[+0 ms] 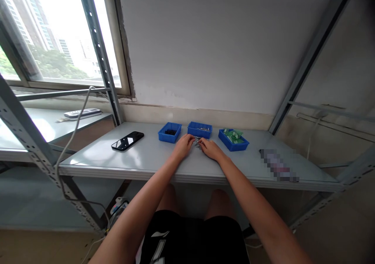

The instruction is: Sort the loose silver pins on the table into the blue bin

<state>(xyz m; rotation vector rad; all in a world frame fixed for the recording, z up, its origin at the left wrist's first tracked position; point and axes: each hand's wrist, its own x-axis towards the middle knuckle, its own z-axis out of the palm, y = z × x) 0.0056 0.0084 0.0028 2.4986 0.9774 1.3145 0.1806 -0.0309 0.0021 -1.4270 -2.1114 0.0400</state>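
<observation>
Black shorts (196, 238) and two bare forearms (156, 189) lie closest, the arms stretched forward over the front edge of a grey table (155, 164). Small metal pieces (198, 143) sit at the middle of the table, between the two hands, too small and too covered to count. The left hand (184, 146) and the right hand (211, 149) meet there with bent fingers; whether either grip is pinched tight on a piece or only touching, one cannot tell.

Just beyond and to the sides stand three blue boxes. The left box (167, 138) holds a heap of dark bits (170, 132), uncounted; the middle box (193, 131) holds thin silvery pieces (204, 129); the right box (236, 147), turned at an angle, holds green packets (233, 134) piled up to its rim.

One phone (127, 141) lies face up near the left end, well apart from the left box, with table surface to move across between them. One pixelated item (279, 166) lies at the right, near the front edge, with room between it and the right box. Behind the boxes the table ends at the wall (202, 53); metal posts (313, 57) bound both ends.
</observation>
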